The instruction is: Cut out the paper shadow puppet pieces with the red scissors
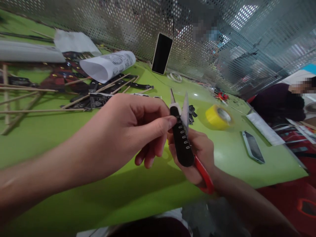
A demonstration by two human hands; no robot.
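Between thumb and fingers, my left hand pinches a black paper strip with a rounded lower end and a row of small white curved marks. Behind the strip, my right hand grips red-handled scissors. Their blades point up and stand apart, close to the strip's upper end, where a white edge shows. I cannot tell whether the blades touch the paper. The strip and my left hand cover part of the right fingers. Small black cut pieces lie on the green table beyond the scissors.
Wooden sticks, black patterned cutouts and a rolled printed sheet lie to the left. Yellow tape and a phone are at right. Another phone leans on the perforated metal screen. A person is at far right.
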